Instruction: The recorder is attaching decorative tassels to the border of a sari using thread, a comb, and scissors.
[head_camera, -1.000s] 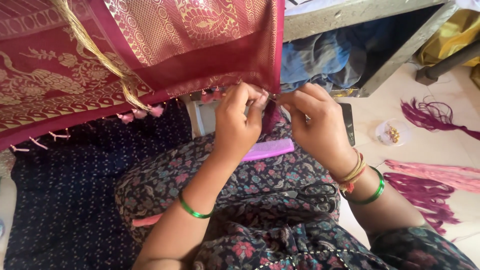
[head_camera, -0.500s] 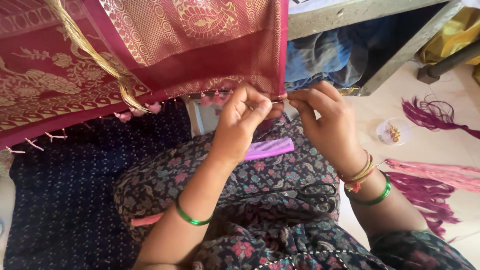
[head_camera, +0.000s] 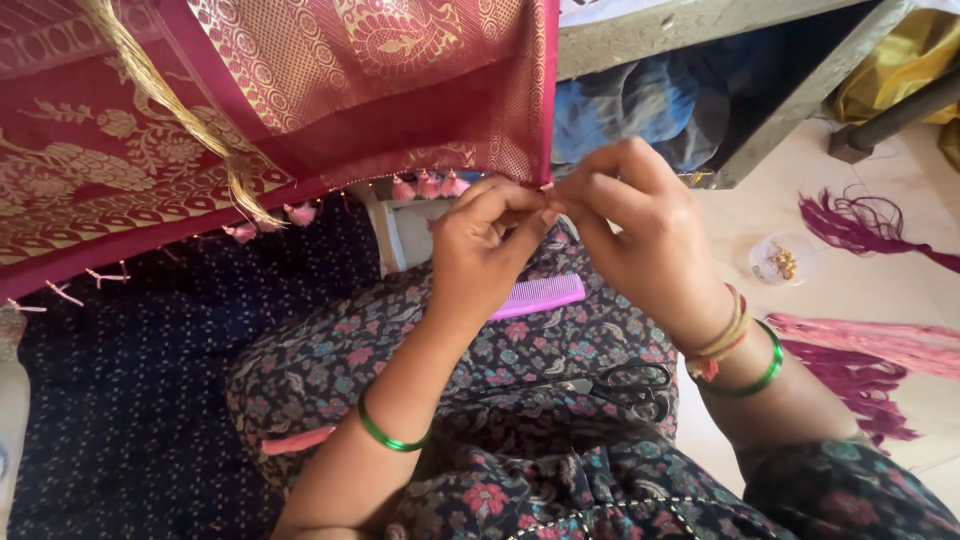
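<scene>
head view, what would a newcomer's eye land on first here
The dark red cloth with gold patterns fills the upper left. At its lower right corner the left hand and right hand pinch together at the tasselled edge. Below them a pink comb and black scissors lie on the lap.

A pale, cream-coloured tiled floor (head_camera: 880, 300) fills the right side, brightly lit by daylight. Above it runs the grey, worn wooden frame of a table or bench (head_camera: 700, 25), with a slanting leg reaching down to the floor and crumpled blue cloth (head_camera: 640, 110) stuffed in the shade beneath. A yellow fabric bundle (head_camera: 900, 60) lies in the top right corner behind a dark bar.
</scene>
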